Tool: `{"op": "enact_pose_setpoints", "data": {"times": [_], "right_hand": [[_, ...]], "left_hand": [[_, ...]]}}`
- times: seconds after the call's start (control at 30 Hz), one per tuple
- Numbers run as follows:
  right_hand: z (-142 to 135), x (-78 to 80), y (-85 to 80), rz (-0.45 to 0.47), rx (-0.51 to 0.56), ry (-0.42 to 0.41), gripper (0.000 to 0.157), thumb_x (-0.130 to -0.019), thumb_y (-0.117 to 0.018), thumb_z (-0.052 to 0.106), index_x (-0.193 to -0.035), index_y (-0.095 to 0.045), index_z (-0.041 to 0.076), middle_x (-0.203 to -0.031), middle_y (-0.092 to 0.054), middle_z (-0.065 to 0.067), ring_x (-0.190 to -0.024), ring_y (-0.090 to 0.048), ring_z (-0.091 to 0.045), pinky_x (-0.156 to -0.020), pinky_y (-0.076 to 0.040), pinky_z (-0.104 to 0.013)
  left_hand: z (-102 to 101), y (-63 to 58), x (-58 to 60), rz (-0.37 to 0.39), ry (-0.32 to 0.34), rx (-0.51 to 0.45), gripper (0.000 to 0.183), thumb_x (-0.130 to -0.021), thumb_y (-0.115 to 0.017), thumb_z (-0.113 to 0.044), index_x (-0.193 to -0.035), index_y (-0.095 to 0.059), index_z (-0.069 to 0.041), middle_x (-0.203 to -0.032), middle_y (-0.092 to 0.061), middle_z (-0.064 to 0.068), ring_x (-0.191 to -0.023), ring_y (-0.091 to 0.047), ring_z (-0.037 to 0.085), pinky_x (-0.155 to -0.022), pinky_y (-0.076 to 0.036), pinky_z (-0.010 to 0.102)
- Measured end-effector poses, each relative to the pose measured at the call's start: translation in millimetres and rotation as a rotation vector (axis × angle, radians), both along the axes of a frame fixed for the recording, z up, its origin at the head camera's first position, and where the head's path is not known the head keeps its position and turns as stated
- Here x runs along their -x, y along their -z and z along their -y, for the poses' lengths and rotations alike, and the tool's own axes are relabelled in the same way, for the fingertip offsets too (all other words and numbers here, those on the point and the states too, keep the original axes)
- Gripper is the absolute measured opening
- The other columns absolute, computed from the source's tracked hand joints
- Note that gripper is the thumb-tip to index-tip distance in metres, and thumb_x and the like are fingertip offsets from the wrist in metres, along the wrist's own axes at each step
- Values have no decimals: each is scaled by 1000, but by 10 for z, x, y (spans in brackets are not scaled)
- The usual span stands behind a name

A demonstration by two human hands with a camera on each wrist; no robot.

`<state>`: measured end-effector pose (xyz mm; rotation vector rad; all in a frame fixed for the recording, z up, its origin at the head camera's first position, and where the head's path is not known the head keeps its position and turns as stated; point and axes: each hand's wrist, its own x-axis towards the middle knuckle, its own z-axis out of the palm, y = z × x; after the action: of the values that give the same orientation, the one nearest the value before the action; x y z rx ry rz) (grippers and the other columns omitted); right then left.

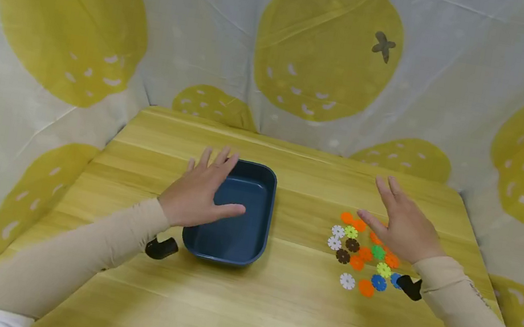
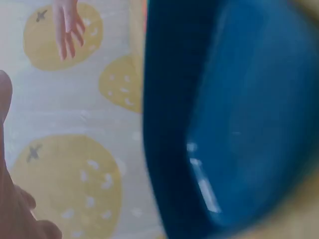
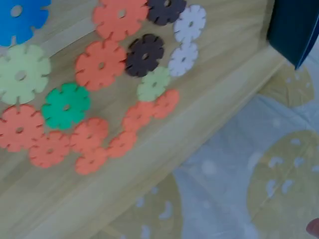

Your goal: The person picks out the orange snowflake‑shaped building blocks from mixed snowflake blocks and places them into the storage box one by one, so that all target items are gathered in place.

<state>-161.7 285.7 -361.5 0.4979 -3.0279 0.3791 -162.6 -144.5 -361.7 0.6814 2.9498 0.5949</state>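
Observation:
My left hand (image 1: pixel 200 191) hovers with spread, straight fingers over the left side of a dark blue rectangular tray (image 1: pixel 245 213), holding nothing. To the right, my right hand (image 1: pixel 407 225) is likewise spread and bare, above a loose group of notched plastic discs. These snowflake-like discs are orange (image 1: pixel 366 288), white (image 1: pixel 347 281), blue (image 1: pixel 379 282), brown (image 1: pixel 342 256), yellow-green (image 1: pixel 383 269) and green (image 3: pixel 66 106), each with a small centre hole. Part of the group is hidden under the right hand. In the left wrist view the tray (image 2: pixel 259 109) fills the right side.
A wooden table (image 1: pixel 268 315) bears the tray and the discs. Behind and beside it hangs a pale curtain (image 1: pixel 201 32) printed with large yellow lemons. Black straps (image 1: pixel 161 248) sit at both wrists, below beige sleeves (image 1: pixel 87 244).

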Motion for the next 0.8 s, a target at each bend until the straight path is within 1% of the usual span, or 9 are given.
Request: {"op": "enact_pose_setpoints", "data": {"times": [0.1,0.17,0.2,0.27,0.33,0.4,0.47,0.6,0.8], "right_hand": [[-204,47,40,158,49,82,91,-101,-49,60,-165,-5,11,-167,-16,-29,-145,-29,-58,-107,-34,-73],[-347,69,110,244,81,122,95,-101,-47,63,-164,-3,7,-164,-20,-33,-142,-32,-57,-107,-33,-74],[-419,73,154,276,89,139,97,-101,-47,64,-163,-5,3,-160,-26,-35,-139,-37,-57,-105,-35,-73],[-552,71,255,340,91,166,98,-100,-47,65,-161,-12,-3,-149,-37,-38,-126,-49,-55,-95,-44,-70],[-665,58,358,400,90,176,95,-100,-48,63,-156,-21,-9,-136,-48,-38,-108,-60,-48,-84,-52,-59],[-747,33,447,453,81,177,89,-100,-52,60,-150,-31,-12,-123,-56,-34,-95,-63,-38,-78,-53,-49],[-804,-1,526,499,93,177,82,-100,-56,55,-142,-38,-13,-116,-60,-32,-90,-63,-32,-75,-53,-43],[-858,-65,642,546,130,178,70,-99,-61,50,-128,-48,-12,-113,-63,-31,-92,-65,-33,-78,-55,-45],[-848,-96,758,519,155,184,60,-97,-66,44,-118,-55,-11,-105,-64,-25,-86,-61,-27,-75,-52,-40]], "left_hand": [[223,214,-156,74,-103,-69,111,-89,-62,-70,-165,2,-21,-172,1,14,-154,3,54,-117,-12,77],[337,381,-279,122,-158,-98,113,-88,-64,-69,-165,5,-22,-172,2,17,-153,2,58,-113,-18,80],[379,464,-339,147,-180,-107,114,-88,-64,-70,-164,7,-23,-172,2,17,-152,2,59,-110,-21,81],[427,613,-444,191,-212,-132,117,-86,-65,-71,-164,9,-25,-172,2,18,-150,0,62,-104,-27,83],[446,739,-522,227,-230,-165,120,-84,-68,-71,-164,10,-27,-172,2,18,-149,-2,64,-103,-29,83],[448,827,-576,250,-243,-190,124,-81,-70,-73,-164,10,-28,-172,0,18,-149,-4,64,-101,-33,81],[439,878,-606,260,-253,-209,127,-77,-73,-73,-164,9,-30,-172,-4,16,-149,-8,63,-101,-35,80],[429,900,-620,283,-269,-210,131,-72,-74,-78,-163,9,-34,-172,-10,13,-151,-12,59,-102,-36,79],[427,871,-615,320,-281,-188,132,-69,-71,-84,-162,11,-38,-171,-14,15,-152,-14,56,-103,-37,78]]}}
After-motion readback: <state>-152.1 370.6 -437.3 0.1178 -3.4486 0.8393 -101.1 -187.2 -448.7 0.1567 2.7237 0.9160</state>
